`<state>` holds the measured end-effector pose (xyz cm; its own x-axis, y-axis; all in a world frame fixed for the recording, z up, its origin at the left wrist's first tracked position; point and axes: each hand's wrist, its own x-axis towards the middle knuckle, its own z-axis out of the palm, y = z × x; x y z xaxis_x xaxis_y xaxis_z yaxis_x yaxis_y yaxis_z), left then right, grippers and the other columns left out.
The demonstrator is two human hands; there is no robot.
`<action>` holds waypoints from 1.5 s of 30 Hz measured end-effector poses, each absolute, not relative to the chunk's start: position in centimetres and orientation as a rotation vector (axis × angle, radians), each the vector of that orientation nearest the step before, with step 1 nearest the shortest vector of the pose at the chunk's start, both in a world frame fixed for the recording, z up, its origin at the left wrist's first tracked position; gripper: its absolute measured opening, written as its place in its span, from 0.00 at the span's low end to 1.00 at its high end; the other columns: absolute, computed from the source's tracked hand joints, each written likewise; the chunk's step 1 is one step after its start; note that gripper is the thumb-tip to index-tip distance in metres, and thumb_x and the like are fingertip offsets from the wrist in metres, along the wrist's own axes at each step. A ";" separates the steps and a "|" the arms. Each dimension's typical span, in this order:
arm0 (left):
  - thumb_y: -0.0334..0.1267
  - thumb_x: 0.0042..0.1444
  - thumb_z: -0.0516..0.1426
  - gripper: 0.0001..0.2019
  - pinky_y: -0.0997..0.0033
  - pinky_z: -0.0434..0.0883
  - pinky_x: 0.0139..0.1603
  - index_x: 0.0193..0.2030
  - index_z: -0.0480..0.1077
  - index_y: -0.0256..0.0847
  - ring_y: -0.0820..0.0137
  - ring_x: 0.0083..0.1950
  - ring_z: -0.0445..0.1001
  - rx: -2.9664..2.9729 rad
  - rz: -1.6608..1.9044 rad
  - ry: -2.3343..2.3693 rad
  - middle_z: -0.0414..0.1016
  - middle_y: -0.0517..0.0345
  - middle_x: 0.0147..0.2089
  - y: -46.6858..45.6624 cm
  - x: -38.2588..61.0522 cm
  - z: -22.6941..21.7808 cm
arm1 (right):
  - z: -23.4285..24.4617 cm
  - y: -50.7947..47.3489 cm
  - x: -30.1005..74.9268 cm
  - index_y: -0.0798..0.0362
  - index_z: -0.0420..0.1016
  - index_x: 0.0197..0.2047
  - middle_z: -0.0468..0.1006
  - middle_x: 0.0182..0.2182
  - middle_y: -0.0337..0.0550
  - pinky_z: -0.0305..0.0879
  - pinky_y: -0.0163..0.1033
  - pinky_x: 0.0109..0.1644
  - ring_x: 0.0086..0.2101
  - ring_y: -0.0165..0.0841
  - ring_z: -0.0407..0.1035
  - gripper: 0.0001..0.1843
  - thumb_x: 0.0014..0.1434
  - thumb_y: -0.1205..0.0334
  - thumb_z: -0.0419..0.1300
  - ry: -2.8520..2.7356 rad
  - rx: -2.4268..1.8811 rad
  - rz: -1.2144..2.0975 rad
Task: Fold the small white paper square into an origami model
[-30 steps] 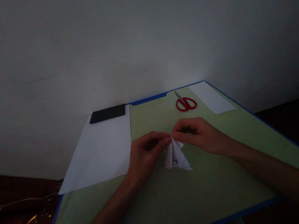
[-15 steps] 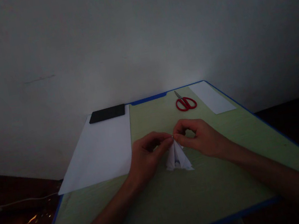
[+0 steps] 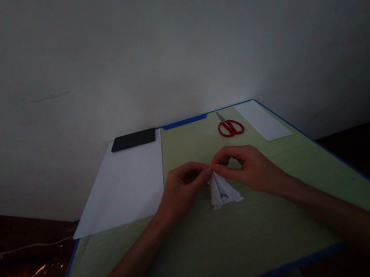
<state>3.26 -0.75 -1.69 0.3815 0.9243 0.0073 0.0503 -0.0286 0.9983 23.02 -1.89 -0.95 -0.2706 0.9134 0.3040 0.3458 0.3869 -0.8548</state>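
A small folded piece of white paper (image 3: 223, 192) hangs between my hands over the middle of the table, its pleated lower part fanning out toward me. My left hand (image 3: 185, 186) pinches its narrow top end between thumb and forefinger. Right beside those fingertips, my right hand (image 3: 246, 166) pinches the same tip from the other side. The fingertips nearly meet, and they hide the very top of the folded paper.
Red-handled scissors (image 3: 230, 127) lie beyond my right hand, near a white paper strip (image 3: 264, 120). At left, a dark flat phone-like slab (image 3: 133, 140) rests on a large white sheet (image 3: 122, 187). The pale green table (image 3: 205, 258) has a blue edge and meets a wall.
The lower part of the folded paper has swung slightly to the right and turned a little. Both hands keep their pinch at its top, with only a slight shift of the fingers.
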 end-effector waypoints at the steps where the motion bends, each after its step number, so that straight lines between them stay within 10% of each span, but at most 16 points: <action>1: 0.43 0.55 0.65 0.09 0.70 0.75 0.39 0.34 0.79 0.39 0.68 0.35 0.78 1.418 0.897 0.940 0.81 0.55 0.34 -0.7 3.2 -1.7 | -1.0 -1.9 23.1 0.52 0.78 0.38 0.80 0.31 0.40 0.69 0.37 0.40 0.33 0.31 0.72 0.03 0.61 0.62 0.64 -1.799 -1.084 0.866; 16: 0.37 0.52 0.64 0.05 0.73 0.69 0.34 0.30 0.76 0.38 0.72 0.31 0.72 1.459 1.077 1.068 0.76 0.60 0.29 -0.5 3.0 -1.5 | -2.0 -1.7 22.6 0.49 0.73 0.50 0.79 0.43 0.44 0.72 0.41 0.45 0.43 0.35 0.75 0.14 0.63 0.54 0.63 -1.610 -1.092 1.055; 28: 0.40 0.53 0.64 0.07 0.72 0.71 0.34 0.32 0.75 0.38 0.72 0.31 0.73 1.364 1.286 1.168 0.75 0.60 0.29 0.4 2.6 -2.4 | -2.0 -1.3 23.1 0.53 0.80 0.37 0.81 0.34 0.41 0.68 0.38 0.42 0.36 0.32 0.74 0.13 0.60 0.51 0.65 -1.676 -1.048 1.494; 45: 0.42 0.58 0.63 0.09 0.69 0.76 0.35 0.39 0.72 0.39 0.71 0.32 0.76 1.276 1.234 0.938 0.75 0.59 0.35 -0.2 3.1 -2.1 | -2.1 -1.6 22.8 0.53 0.77 0.37 0.78 0.31 0.40 0.67 0.38 0.37 0.33 0.32 0.71 0.07 0.61 0.58 0.63 -1.735 -1.099 1.125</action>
